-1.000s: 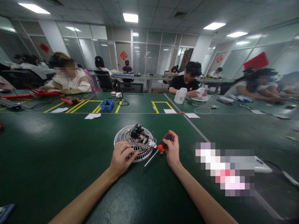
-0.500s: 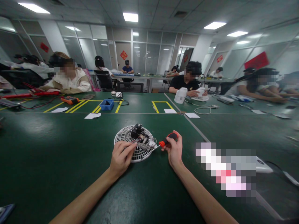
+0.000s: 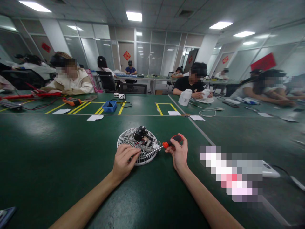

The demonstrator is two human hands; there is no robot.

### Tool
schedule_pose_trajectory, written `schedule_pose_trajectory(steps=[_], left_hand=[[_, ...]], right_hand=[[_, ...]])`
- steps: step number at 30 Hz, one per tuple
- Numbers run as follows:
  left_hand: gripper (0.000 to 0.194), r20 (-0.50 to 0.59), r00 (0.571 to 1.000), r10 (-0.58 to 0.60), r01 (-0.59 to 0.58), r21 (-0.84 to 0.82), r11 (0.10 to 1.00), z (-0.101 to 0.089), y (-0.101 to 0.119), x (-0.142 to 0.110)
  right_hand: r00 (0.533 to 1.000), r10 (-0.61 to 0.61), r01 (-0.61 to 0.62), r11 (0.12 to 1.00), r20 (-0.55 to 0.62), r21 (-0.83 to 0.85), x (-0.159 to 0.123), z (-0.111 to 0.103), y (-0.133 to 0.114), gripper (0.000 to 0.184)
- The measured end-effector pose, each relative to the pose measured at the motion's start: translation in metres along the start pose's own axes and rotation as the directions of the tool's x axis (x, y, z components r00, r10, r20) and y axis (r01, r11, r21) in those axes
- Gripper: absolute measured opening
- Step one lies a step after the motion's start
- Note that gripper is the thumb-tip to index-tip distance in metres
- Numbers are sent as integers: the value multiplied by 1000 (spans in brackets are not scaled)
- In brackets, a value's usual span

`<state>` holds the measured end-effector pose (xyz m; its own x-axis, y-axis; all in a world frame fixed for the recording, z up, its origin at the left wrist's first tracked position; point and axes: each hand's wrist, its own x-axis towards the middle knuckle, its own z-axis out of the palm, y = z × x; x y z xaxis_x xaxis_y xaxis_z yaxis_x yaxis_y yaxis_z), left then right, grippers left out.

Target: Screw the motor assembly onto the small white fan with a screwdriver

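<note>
A white round fan grille (image 3: pixel 124 136) lies flat on the green table, bearing a black motor assembly (image 3: pixel 142 135) with loose wires. My left hand (image 3: pixel 125 159) is over the grille's near left side, thumb and fingertips pinched together. Whatever they hold is too small or hidden to make out. In my right hand (image 3: pixel 180 153) is a screwdriver (image 3: pixel 175 140) with a red and black handle, gripped by the fingers. Its metal shaft slants down leftward across the grille, and the tip is close to my left fingertips.
A blue bin (image 3: pixel 109 106) with dark parts stands beyond the grille, near paper slips (image 3: pixel 95 117) and yellow tape. An orange meter (image 3: pixel 71 101) lies farther left. Across the table a person (image 3: pixel 190 83) handles a white fan part. A white device (image 3: pixel 269 169) with a cable lies right.
The screwdriver's tip has shifted left and up toward my left fingertips, and its shaft lies flatter. My right hand has moved slightly right. The grille stays in place.
</note>
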<state>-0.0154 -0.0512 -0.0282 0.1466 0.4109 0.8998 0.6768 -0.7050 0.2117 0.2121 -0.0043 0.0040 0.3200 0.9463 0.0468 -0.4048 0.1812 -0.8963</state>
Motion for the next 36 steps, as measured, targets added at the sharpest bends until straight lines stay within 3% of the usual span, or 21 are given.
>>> schedule_pose_trajectory(steps=[10, 19, 36], left_hand=[[23, -19, 999, 27, -28, -60, 998, 2, 2, 0], [35, -87, 996, 32, -40, -87, 995, 3, 1, -2], [29, -88, 991, 104, -109, -57, 992, 4, 5, 0]], right_hand=[[999, -29, 29, 999, 13, -37, -1, -1, -1, 71], [995, -96, 99, 990, 29, -100, 2, -4, 3, 69], [994, -110, 111, 988, 19, -112, 4, -5, 5, 66]])
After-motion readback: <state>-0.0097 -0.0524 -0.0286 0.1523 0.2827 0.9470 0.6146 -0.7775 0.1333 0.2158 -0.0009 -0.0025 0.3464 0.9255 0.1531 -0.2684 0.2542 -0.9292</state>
